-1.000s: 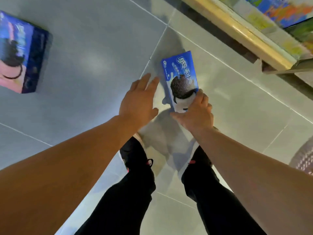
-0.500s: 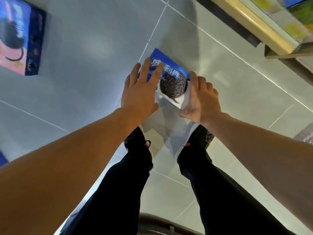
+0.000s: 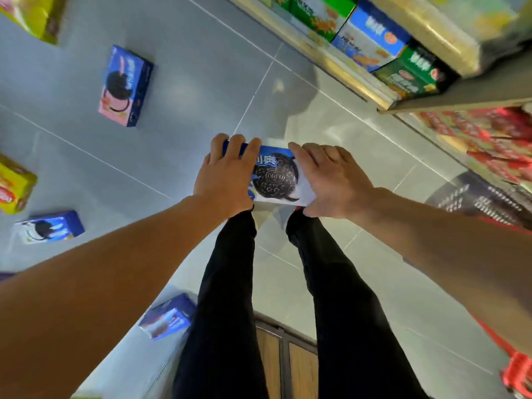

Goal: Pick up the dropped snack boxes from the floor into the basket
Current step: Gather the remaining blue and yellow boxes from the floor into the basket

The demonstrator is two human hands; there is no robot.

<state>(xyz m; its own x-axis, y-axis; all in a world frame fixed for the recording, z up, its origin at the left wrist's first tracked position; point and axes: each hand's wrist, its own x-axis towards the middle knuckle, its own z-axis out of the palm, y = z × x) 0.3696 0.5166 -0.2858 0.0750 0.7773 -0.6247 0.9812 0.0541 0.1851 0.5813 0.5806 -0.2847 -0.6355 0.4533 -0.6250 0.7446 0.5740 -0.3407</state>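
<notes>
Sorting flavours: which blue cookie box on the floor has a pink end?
The blue box at upper left; the other blue floor boxes show white, not pink.

The held box [image 3: 273, 177] is blue and white with a black embossed cookie printed on it. On the grey tiled floor [image 3: 187, 82], the far left box [image 3: 124, 85] is blue and pink with a dark cookie; a yellow box [image 3: 14, 187] lies at the left edge. Trousers [image 3: 230, 312] are black. Far right shelf boxes [image 3: 371, 38] show blue, green and orange.
</notes>
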